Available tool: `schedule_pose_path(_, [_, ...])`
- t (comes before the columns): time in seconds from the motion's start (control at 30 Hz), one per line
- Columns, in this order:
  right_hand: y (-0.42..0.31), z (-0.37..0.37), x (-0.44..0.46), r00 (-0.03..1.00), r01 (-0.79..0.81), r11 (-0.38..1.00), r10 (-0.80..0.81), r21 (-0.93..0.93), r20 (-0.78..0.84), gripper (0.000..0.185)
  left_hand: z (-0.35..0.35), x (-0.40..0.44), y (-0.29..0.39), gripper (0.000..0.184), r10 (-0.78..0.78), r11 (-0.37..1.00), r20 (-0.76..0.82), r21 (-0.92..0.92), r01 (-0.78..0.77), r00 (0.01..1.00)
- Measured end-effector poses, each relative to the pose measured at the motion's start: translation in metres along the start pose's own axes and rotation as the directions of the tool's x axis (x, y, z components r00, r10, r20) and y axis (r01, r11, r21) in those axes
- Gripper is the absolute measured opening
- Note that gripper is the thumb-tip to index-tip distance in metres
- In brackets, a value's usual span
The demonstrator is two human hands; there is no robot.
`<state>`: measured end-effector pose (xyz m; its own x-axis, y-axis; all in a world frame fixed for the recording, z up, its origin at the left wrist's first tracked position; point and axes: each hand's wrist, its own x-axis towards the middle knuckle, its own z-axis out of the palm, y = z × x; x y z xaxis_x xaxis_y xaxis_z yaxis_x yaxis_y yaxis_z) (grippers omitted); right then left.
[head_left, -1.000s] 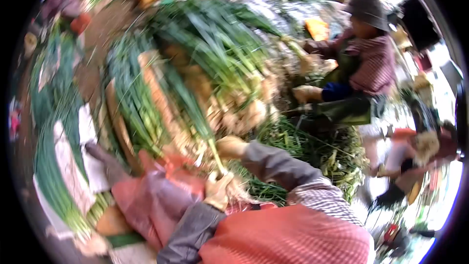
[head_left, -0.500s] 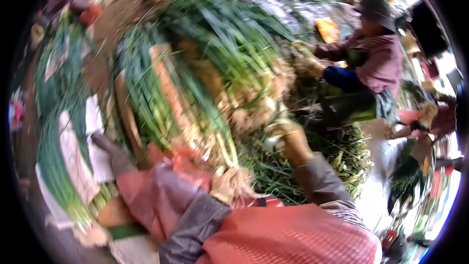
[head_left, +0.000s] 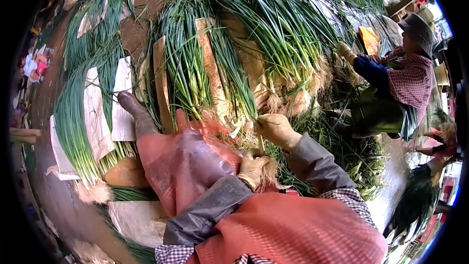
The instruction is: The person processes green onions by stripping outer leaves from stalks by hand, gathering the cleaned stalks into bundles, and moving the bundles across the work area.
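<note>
My left hand (head_left: 251,170), in a yellowish glove, is closed around the root end of a few spring onions (head_left: 261,144); their pale, hairy roots (head_left: 269,172) stick out beside it. Just above and to the right, my right hand (head_left: 277,131), gloved too, has its fingers pinched on the stalks of these onions. Both hands are over my lap, by the red apron (head_left: 293,225). A loose row of spring onions (head_left: 234,78) lies in front of them, with another bunch (head_left: 185,63) to its left.
Trimmed green leaves (head_left: 351,161) are heaped at the right. A co-worker in a checked shirt (head_left: 410,78) sits beyond, one gloved hand near a large onion pile (head_left: 278,29). Tied bundles (head_left: 73,132) lie at the left, near my boot (head_left: 134,107).
My right hand has come in close to my left and now pinches the onion stalks. My left hand keeps its hold. The view has turned, shifting the surroundings.
</note>
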<state>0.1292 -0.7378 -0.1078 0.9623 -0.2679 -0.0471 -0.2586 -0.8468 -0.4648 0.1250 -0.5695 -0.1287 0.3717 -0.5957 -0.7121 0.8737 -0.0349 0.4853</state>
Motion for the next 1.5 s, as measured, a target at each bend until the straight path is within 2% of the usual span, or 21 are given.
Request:
schedule_pose_path(0.07, [-0.005, -0.015, -0.018, 0.972, -0.234, 0.893, 0.205, 0.385, 0.116, 0.022, 0.000, 0.005, 0.000, 0.012, -0.029, 0.999, 0.054, -0.014, 0.030, 0.998])
schedule_pose_path(0.13, [-0.027, -0.063, -0.043, 0.842, -0.536, 0.435, 0.337, 0.723, 0.421, 0.022, -0.002, 0.005, 0.003, 0.012, -0.043, 0.999, 0.050, 0.008, 0.042, 0.998])
schedule_pose_path(0.23, [-0.016, -0.089, -0.096, 0.792, -0.243, 0.139, 0.600, 0.960, 0.114, 0.026, -0.002, 0.006, 0.005, 0.011, -0.035, 0.999, 0.027, 0.032, 0.034, 0.999])
schedule_pose_path(0.33, [0.041, -0.088, -0.177, 0.703, -0.544, 0.330, 0.681, 0.772, 0.204, 0.021, -0.001, 0.000, 0.012, 0.011, -0.052, 0.995, 0.036, -0.080, 0.054, 0.998])
schedule_pose_path(0.37, [0.083, -0.070, -0.228, 0.829, -0.539, 0.814, 0.466, 0.217, 0.310, 0.021, -0.011, 0.002, 0.007, 0.013, -0.063, 0.969, 0.132, -0.230, 0.092, 0.989])
schedule_pose_path(0.4, [0.138, -0.032, -0.284, 0.595, -0.162, 0.935, 0.349, -0.317, 0.725, 0.026, -0.011, -0.002, 0.009, 0.013, -0.070, 0.969, 0.137, -0.225, 0.100, 0.988])
schedule_pose_path(0.43, [0.119, -0.036, -0.295, 0.323, -0.135, 0.880, 0.473, -0.455, 0.820, 0.030, -0.008, -0.005, 0.012, 0.015, -0.087, 0.957, 0.132, -0.264, 0.119, 0.987])
schedule_pose_path(0.47, [0.117, -0.023, -0.290, 0.302, -0.120, 0.924, 0.383, -0.363, 0.873, 0.030, -0.005, -0.004, 0.013, 0.017, -0.099, 0.942, 0.126, -0.308, 0.134, 0.987])
schedule_pose_path(0.5, [0.109, -0.005, -0.267, 0.703, -0.486, 0.873, 0.407, -0.022, 0.583, 0.034, -0.009, -0.002, 0.009, 0.018, -0.069, 0.954, 0.133, -0.282, 0.104, 0.989])
schedule_pose_path(0.57, [0.048, -0.013, -0.154, 0.563, -0.825, 0.268, 0.463, 0.497, 0.685, 0.040, -0.015, -0.006, 0.001, 0.019, -0.083, 0.948, 0.163, -0.292, 0.128, 0.983])
schedule_pose_path(0.67, [0.002, -0.001, -0.064, 0.842, -0.538, 0.399, 0.212, 0.742, 0.496, 0.035, -0.020, -0.002, 0.005, 0.021, -0.067, 0.924, 0.284, -0.344, 0.167, 0.956])
schedule_pose_path(0.73, [0.006, 0.005, -0.045, 0.853, -0.500, 0.163, 0.259, 0.850, 0.453, 0.027, -0.016, -0.012, 0.018, 0.018, -0.107, 0.925, 0.164, -0.345, 0.158, 0.981])
schedule_pose_path(0.87, [0.000, -0.019, -0.025, 0.779, -0.626, 0.507, 0.440, 0.593, 0.446, 0.028, -0.004, -0.025, 0.035, 0.022, -0.073, 0.877, 0.227, -0.449, 0.170, 0.971])
schedule_pose_path(0.93, [-0.005, 0.004, -0.027, 0.952, -0.168, 0.718, -0.060, 0.675, 0.301, 0.031, 0.000, -0.016, 0.034, 0.021, -0.185, 0.855, 0.222, -0.443, 0.268, 0.957])
schedule_pose_path(1.0, [0.007, 0.001, -0.006, 0.825, -0.479, 0.582, 0.042, 0.658, 0.563, 0.035, -0.018, -0.016, 0.049, 0.025, -0.236, 0.842, 0.373, -0.382, 0.381, 0.897])
schedule_pose_path(1.07, [0.036, 0.035, 0.026, 0.827, -0.558, 0.498, 0.395, 0.664, 0.399, 0.034, -0.030, -0.020, 0.076, 0.031, -0.057, 0.819, 0.549, -0.452, 0.353, 0.834])
schedule_pose_path(1.17, [0.110, 0.145, 0.072, 0.843, -0.535, 0.786, 0.476, 0.310, 0.250, 0.049, -0.035, -0.035, 0.105, 0.026, 0.146, 0.820, 0.480, -0.548, 0.165, 0.865])
schedule_pose_path(1.27, [0.207, 0.306, 0.102, 0.977, -0.014, 0.991, 0.042, -0.136, 0.207, 0.023, -0.032, -0.027, 0.095, 0.024, 0.162, 0.852, 0.355, -0.521, 0.052, 0.921])
schedule_pose_path(1.3, [0.152, 0.228, 0.113, 0.862, -0.489, 0.855, 0.443, 0.172, 0.248, 0.015, -0.042, -0.020, 0.086, 0.024, 0.138, 0.886, 0.313, -0.463, 0.024, 0.940])
schedule_pose_path(1.4, [0.101, 0.122, 0.092, 0.770, -0.634, 0.429, 0.425, 0.643, 0.476, 0.017, -0.044, -0.006, 0.080, 0.022, 0.101, 0.922, 0.215, -0.388, -0.010, 0.971])
schedule_pose_path(1.5, [0.127, 0.115, 0.069, 0.789, -0.609, 0.565, 0.359, 0.557, 0.498, 0.035, -0.030, 0.004, 0.091, 0.016, -0.084, 0.895, 0.052, -0.435, 0.099, 0.995])
